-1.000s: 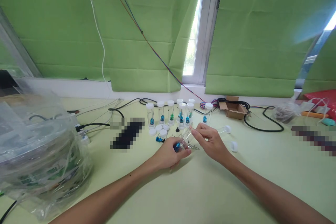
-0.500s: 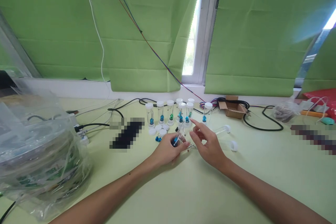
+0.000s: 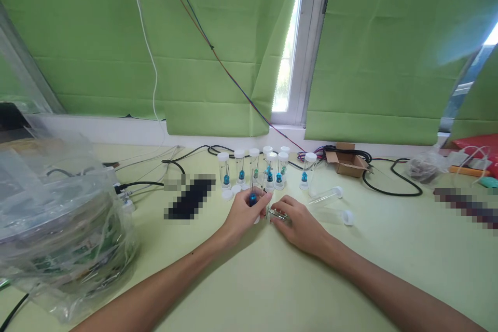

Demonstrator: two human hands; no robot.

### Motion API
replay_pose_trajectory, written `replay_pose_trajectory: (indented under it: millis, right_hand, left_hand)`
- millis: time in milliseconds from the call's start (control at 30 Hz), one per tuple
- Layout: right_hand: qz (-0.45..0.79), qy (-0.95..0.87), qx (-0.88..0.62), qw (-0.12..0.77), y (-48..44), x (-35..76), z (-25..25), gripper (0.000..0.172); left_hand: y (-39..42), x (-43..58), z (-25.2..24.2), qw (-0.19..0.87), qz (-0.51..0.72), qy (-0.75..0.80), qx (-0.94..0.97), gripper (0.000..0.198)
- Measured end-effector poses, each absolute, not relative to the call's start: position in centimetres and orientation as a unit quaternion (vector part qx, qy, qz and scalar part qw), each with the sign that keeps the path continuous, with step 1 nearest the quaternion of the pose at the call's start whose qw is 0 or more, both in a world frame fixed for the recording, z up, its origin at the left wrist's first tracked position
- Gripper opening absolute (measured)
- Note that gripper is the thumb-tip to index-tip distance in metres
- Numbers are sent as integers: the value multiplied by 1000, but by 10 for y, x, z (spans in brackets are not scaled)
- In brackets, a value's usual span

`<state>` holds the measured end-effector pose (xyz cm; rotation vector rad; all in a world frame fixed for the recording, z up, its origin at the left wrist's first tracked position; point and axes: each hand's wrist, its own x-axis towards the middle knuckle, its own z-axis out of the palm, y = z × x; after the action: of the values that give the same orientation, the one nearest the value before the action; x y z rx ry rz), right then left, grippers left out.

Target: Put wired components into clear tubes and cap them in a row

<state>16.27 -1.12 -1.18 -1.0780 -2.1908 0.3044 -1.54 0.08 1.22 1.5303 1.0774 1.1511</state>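
Note:
My left hand (image 3: 244, 212) is closed around a clear plastic tube (image 3: 257, 181), held roughly upright with a blue piece (image 3: 252, 199) inside. Close on its right, my right hand (image 3: 298, 223) has its fingers pinched on thin shiny metal rods (image 3: 278, 214); how many is unclear. Behind both hands stand several clear tubes with white caps, such as this capped tube (image 3: 224, 171), holding small blue or green pieces. Loose white caps (image 3: 227, 195) lie just beyond my left hand, partly hidden by it.
Two clear tubes lie on their sides at the right, one with a white cap (image 3: 348, 217). A small open cardboard box (image 3: 346, 162) and black cable (image 3: 392, 194) are at the back right. Bagged reels (image 3: 66, 238) fill the left side. Green blinds (image 3: 218, 88) hang behind.
My right hand has come down and left, and now pinches metal rods that lay on the table. My left hand has shifted slightly left and brought its tube more upright.

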Motion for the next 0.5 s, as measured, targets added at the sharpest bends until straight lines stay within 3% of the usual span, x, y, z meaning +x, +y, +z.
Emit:
replay_pose_trajectory:
  millis: [500]
  right_hand:
    - [151,-846,-394,326,-16,159,-9,24]
  left_hand:
    - [1,-14,3,454,448,434,636,34]
